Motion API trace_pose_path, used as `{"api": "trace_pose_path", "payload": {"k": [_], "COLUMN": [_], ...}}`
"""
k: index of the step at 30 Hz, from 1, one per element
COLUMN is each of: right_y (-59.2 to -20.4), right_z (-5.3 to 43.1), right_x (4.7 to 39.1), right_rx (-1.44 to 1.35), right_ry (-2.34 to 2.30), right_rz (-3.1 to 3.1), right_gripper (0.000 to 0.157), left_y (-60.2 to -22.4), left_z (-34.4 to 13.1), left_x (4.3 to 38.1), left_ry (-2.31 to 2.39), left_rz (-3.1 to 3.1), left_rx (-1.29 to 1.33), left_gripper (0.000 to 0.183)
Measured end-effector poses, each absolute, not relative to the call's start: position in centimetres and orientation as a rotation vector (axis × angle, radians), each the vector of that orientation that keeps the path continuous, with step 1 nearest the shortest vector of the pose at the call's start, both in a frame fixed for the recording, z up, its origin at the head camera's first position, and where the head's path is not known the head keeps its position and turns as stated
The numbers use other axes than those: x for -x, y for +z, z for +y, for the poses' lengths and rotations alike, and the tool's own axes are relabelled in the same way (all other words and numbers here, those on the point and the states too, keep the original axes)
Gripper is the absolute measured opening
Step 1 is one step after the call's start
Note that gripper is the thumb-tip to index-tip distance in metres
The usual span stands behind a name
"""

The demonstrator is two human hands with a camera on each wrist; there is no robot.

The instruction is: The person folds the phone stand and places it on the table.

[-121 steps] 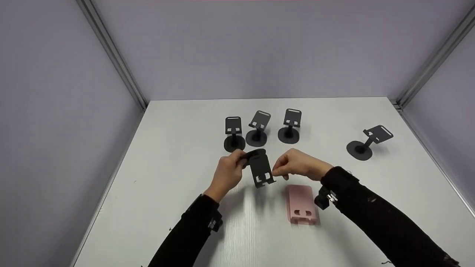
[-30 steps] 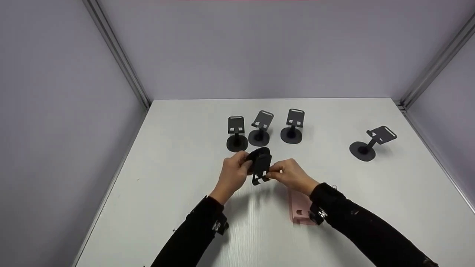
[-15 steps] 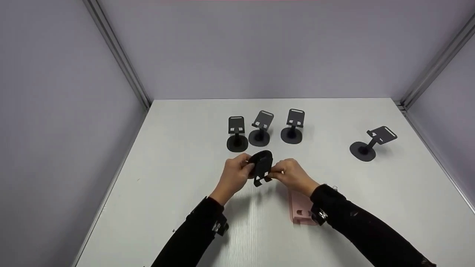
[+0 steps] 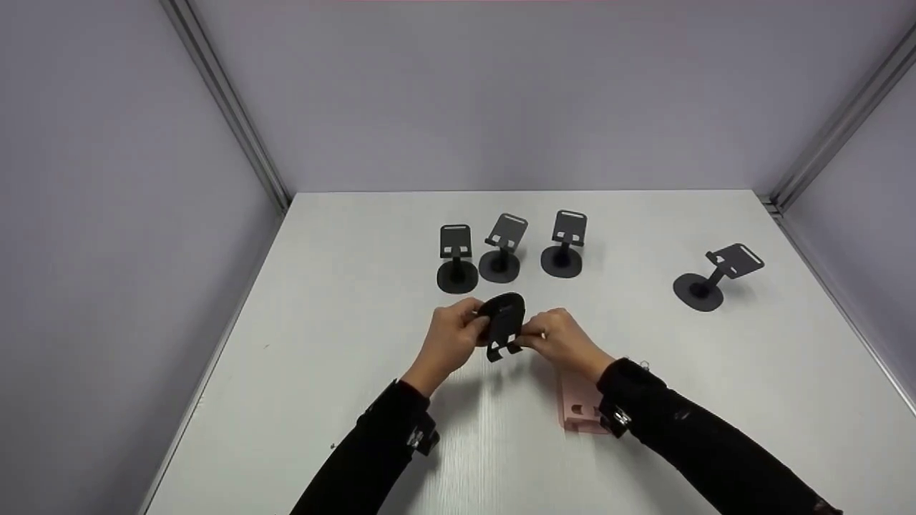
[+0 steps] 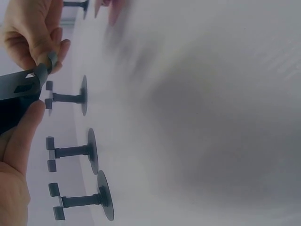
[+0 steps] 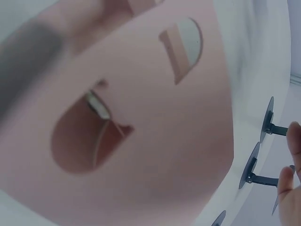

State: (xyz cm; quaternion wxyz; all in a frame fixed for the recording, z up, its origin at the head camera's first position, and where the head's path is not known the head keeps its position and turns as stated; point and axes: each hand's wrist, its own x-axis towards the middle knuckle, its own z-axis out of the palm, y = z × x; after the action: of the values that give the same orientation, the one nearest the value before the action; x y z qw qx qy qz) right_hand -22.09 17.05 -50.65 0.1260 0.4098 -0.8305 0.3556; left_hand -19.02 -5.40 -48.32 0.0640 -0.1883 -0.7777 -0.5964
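A black phone stand [image 4: 505, 323] is held above the table between both hands in the head view. My left hand [image 4: 449, 335] grips its round base from the left side, thumb in front. At the lower right corner of its plate, next to the small lips, my right hand [image 4: 562, 337] pinches the edge. The plate lies folded close to the base. In the left wrist view the fingers of the right hand [image 5: 35, 35] meet the lip of the black phone stand [image 5: 23, 87]. Beneath the right wrist lies a pink phone stand [image 4: 578, 400], folded flat and partly hidden by the arm.
Several unfolded black phone stands stand on the white table [image 4: 322, 322]: a left one [image 4: 455, 239], a tilted one [image 4: 508, 229] beside it, another [image 4: 570, 226] to its right, and one [image 4: 737, 260] far right. Pale panels wall the back and sides.
Since the oldest frame my right hand has come onto the held phone stand and pinches its plate, which has folded nearer the base. Over the last second both hands sank slightly.
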Motion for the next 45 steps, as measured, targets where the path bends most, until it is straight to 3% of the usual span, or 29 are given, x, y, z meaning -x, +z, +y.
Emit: {"api": "trace_pose_path", "payload": {"k": [28, 45], "right_y": [-49.6, -47.9], "right_z": [17.3, 21.4], "right_x": [21.1, 21.9], "right_rx": [-0.981, -0.792], "right_ry": [1.366, 1.323], "right_rz": [-2.9, -2.921], "right_gripper": [0.01, 0.019], "left_y": [-48.6, -50.0], "left_z": [-5.8, -5.8], "left_x": [19.3, 18.2], "left_ry": [-1.855, -2.178], "left_rz": [-2.526, -2.694], "left_rx": [0.392, 0.103], "left_gripper": [0.011, 0.027]}}
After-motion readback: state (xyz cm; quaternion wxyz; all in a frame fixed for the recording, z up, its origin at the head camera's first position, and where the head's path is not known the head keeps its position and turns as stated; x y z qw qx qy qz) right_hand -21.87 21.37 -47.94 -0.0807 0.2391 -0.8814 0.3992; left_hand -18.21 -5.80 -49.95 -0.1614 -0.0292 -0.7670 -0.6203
